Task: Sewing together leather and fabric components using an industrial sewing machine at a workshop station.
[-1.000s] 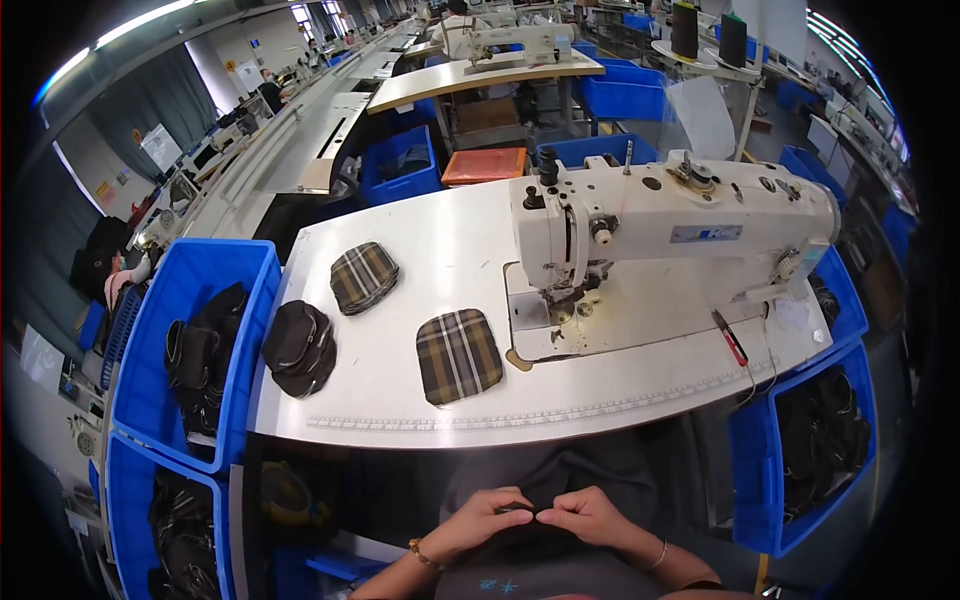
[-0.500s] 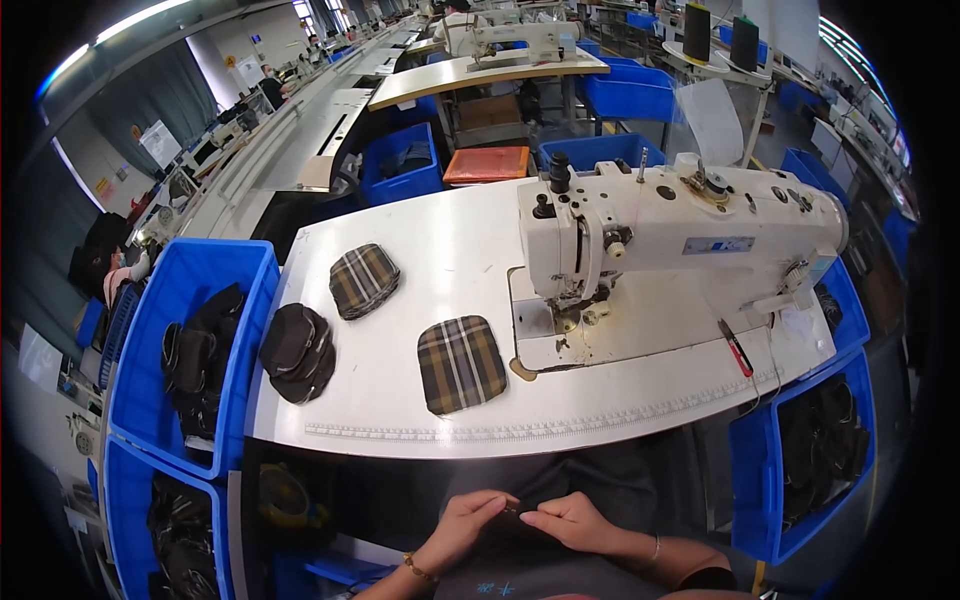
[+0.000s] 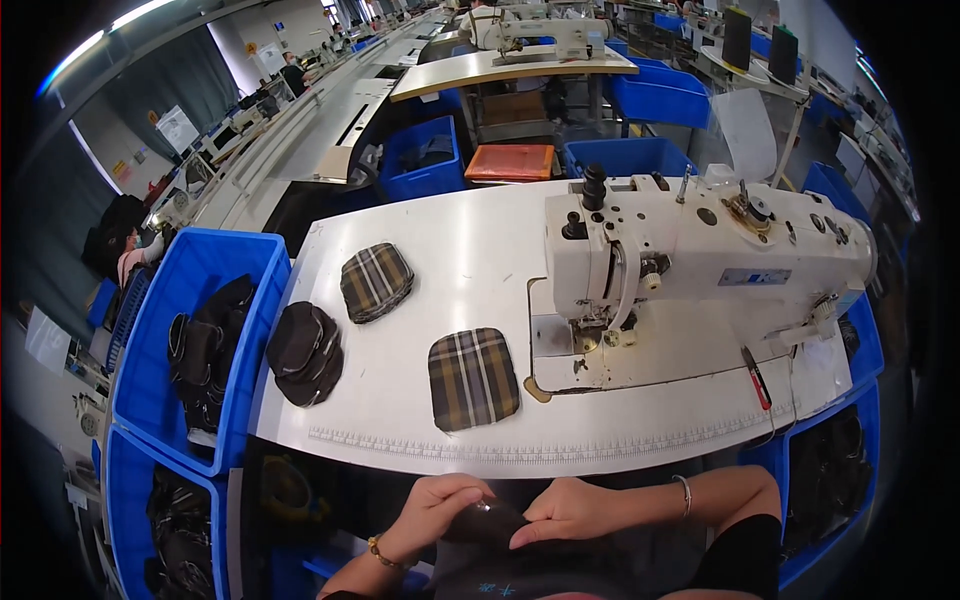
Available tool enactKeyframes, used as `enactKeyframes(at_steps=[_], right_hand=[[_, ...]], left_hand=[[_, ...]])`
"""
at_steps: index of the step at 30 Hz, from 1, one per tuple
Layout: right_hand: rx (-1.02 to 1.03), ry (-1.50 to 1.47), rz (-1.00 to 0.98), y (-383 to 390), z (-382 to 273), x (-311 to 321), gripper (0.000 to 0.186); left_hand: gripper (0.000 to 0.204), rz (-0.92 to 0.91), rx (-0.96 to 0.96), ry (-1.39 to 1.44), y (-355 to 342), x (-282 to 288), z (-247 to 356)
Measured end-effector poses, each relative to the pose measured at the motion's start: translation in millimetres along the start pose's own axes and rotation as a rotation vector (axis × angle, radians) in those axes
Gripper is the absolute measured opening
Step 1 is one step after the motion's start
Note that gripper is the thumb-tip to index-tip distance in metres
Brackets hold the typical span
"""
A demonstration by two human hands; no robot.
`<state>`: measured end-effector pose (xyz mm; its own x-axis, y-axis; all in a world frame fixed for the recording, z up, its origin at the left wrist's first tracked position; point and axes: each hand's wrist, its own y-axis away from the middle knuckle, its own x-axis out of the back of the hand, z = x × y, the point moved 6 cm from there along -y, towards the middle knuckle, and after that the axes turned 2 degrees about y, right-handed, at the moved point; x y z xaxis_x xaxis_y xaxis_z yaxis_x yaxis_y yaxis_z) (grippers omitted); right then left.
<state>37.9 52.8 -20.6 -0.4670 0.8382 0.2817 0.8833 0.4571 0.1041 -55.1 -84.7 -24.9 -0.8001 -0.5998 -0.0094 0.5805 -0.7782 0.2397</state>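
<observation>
Pinching a dark piece (image 3: 485, 522) with left hand (image 3: 432, 510) and right hand (image 3: 572, 511), fingers (image 3: 533, 534) narrowed on it, in front and to the left of the sewing machine (image 3: 715, 245)! Apparently handling or inspecting, likely needing a steady two-sided grip for the next move. Also seeing a plaid piece (image 3: 474, 379) lying left of the sewing machine.

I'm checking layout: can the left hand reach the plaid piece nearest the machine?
Probably: nothing tall stands between the left hand and the plaid piece, though that hand holds a dark item.
</observation>
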Motion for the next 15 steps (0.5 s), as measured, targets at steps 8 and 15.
enactKeyframes(at_steps=[8,15], right_hand=[[0.520,1.012,0.522,-26.9,-14.6,83.1,0.027],[0.431,1.240,0.463,-8.2,22.5,101.0,0.022]], left_hand=[[0.020,-0.042,0.001,-0.174,-52.3,41.7,34.6],[0.023,-0.234,-0.006,-0.252,-107.1,22.0,57.8]])
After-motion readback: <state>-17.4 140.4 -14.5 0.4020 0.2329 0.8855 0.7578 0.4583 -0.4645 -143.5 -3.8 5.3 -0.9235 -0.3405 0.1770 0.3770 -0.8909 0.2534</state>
